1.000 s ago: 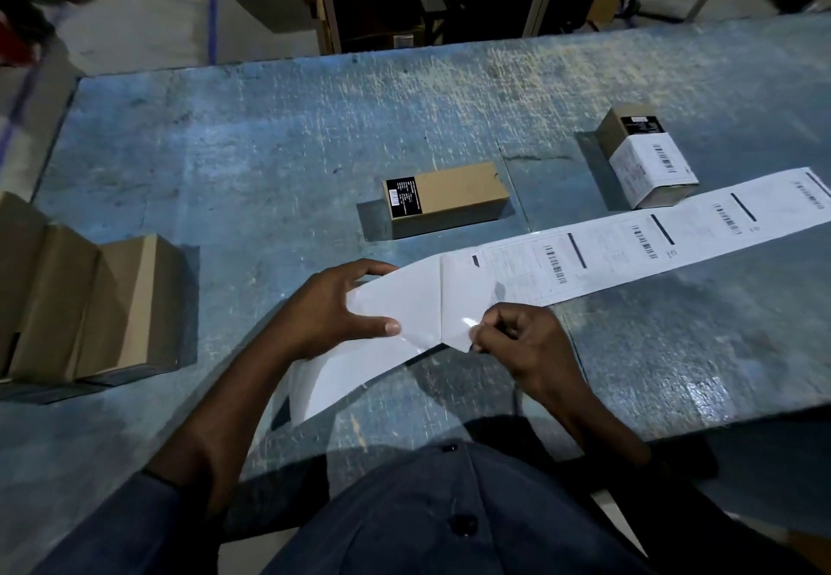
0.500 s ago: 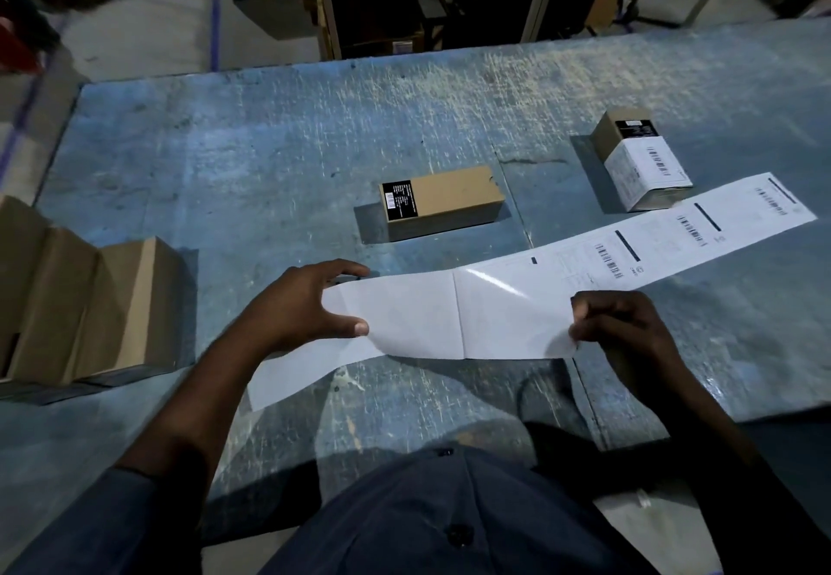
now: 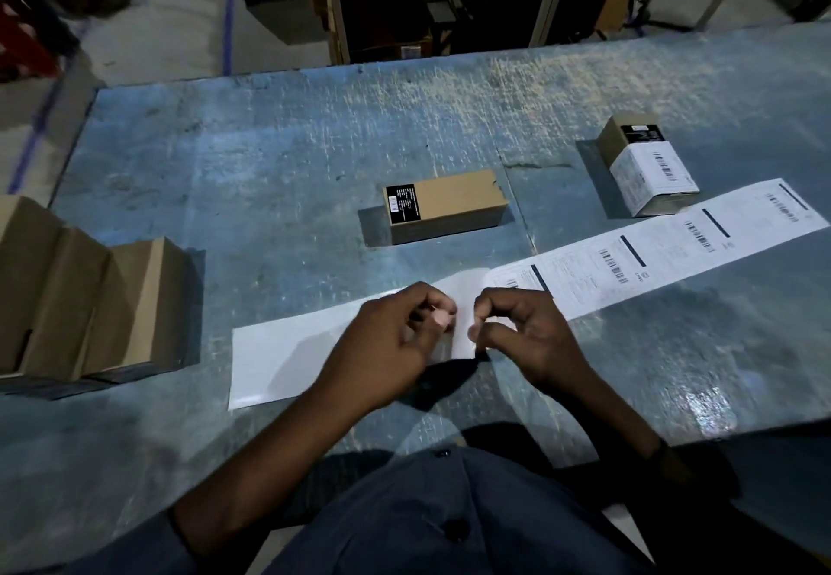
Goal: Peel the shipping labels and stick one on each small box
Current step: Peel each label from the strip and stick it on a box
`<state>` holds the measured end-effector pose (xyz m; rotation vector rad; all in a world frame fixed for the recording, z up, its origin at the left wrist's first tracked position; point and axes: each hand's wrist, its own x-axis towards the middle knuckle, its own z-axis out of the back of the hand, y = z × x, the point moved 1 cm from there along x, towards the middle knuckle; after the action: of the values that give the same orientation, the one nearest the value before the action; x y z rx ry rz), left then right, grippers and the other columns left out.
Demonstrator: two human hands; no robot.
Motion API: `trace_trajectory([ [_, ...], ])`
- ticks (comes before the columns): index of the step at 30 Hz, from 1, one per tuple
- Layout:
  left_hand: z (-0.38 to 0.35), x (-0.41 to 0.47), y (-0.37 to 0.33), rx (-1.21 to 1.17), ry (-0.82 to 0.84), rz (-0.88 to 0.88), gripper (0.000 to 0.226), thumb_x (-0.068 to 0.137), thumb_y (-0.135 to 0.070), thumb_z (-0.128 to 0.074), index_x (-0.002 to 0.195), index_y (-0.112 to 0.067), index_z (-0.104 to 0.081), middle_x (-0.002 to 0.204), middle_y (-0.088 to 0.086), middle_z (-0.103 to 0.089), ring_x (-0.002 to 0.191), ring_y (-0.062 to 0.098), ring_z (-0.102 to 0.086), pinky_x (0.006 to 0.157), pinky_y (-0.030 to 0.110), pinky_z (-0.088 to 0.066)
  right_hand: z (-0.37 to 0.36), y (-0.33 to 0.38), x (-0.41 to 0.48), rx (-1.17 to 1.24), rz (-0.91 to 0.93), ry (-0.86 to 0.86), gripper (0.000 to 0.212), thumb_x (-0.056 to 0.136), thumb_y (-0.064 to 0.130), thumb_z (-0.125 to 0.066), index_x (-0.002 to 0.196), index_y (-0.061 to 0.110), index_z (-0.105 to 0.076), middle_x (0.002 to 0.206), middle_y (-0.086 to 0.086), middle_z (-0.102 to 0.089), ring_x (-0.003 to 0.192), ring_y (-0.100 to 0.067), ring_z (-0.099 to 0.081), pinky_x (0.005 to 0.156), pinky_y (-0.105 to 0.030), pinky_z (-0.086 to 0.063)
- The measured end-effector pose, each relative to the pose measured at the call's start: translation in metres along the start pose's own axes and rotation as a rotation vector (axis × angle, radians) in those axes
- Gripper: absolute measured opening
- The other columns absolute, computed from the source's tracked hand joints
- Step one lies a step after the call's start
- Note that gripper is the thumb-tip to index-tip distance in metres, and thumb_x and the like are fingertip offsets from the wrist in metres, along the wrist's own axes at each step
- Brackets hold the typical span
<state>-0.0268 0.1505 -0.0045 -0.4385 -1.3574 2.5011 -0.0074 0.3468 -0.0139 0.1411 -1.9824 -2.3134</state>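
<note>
A long white label strip lies across the table, printed with barcodes on its right part and blank on its left end. My left hand and my right hand meet at the strip's middle, fingers pinched on the paper between blank and printed parts. A brown small box with a black sticker sits just beyond my hands, bare of any shipping label. Further right, a second small box carries a white shipping label.
Several plain brown boxes stand in a row at the table's left edge. The worn blue table ends near my body. Dark shelving and floor lie beyond its far edge.
The strip has shifted left and now lies flat. Both hands came together at its middle; my right hand moved left from the printed part, and my left hand let go of the blank end.
</note>
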Motion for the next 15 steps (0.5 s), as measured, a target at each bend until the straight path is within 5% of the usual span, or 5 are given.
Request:
trace_trajectory([
  [4, -0.013, -0.001, 0.038, 0.004, -0.03, 0.143, 0.018, 0.104, -0.022, -0.057, 0.111, -0.037, -0.061, 0.107, -0.02, -0.068, 0.1, -0.004, -0.063, 0.092, 0.03, -0.054, 0.008, -0.005, 0.004, 0.056, -0.033, -0.025, 0.014, 0.07, 0.019, -0.067, 0.062, 0.011, -0.058, 0.059, 0.001, -0.055, 0.058, -0.011, -0.054, 0.061, -0.022, -0.046],
  [6, -0.012, -0.002, 0.053, -0.015, -0.07, 0.204, 0.015, 0.103, -0.021, -0.058, 0.11, -0.034, -0.06, 0.107, -0.018, -0.068, 0.1, -0.002, -0.063, 0.093, 0.031, -0.054, 0.02, -0.005, 0.004, 0.156, -0.058, -0.083, 0.011, 0.07, 0.006, -0.064, 0.062, 0.013, -0.062, 0.059, 0.003, -0.053, 0.057, -0.008, -0.051, 0.059, -0.018, -0.044],
  [8, -0.009, -0.002, 0.06, -0.026, -0.094, 0.229, 0.013, 0.102, -0.021, -0.06, 0.111, -0.031, -0.061, 0.105, -0.017, -0.068, 0.097, -0.001, -0.063, 0.087, 0.026, -0.051, 0.033, -0.004, 0.002, 0.208, -0.077, -0.159, 0.032, 0.072, -0.008, -0.058, 0.058, 0.019, -0.064, 0.057, 0.007, -0.053, 0.055, -0.004, -0.049, 0.058, -0.016, -0.041],
  [11, -0.007, 0.0, 0.059, -0.01, -0.077, 0.25, 0.017, 0.101, -0.02, -0.061, 0.115, -0.03, -0.062, 0.103, -0.013, -0.066, 0.094, 0.0, -0.063, 0.08, 0.017, -0.045, 0.048, 0.003, 0.001, 0.3, -0.072, -0.181, 0.033, 0.067, -0.008, -0.052, 0.054, 0.021, -0.06, 0.054, 0.01, -0.045, 0.053, -0.005, -0.041, 0.055, -0.016, -0.035],
  [15, -0.007, 0.007, 0.049, 0.063, -0.012, 0.27, 0.027, 0.1, -0.023, -0.063, 0.125, -0.03, -0.065, 0.106, -0.011, -0.068, 0.098, 0.009, -0.066, 0.084, 0.024, -0.048, 0.058, 0.011, -0.005, 0.397, -0.039, -0.233, 0.062, 0.078, -0.025, -0.031, 0.053, 0.024, -0.058, 0.053, 0.011, -0.041, 0.049, -0.002, -0.038, 0.048, -0.014, -0.029],
])
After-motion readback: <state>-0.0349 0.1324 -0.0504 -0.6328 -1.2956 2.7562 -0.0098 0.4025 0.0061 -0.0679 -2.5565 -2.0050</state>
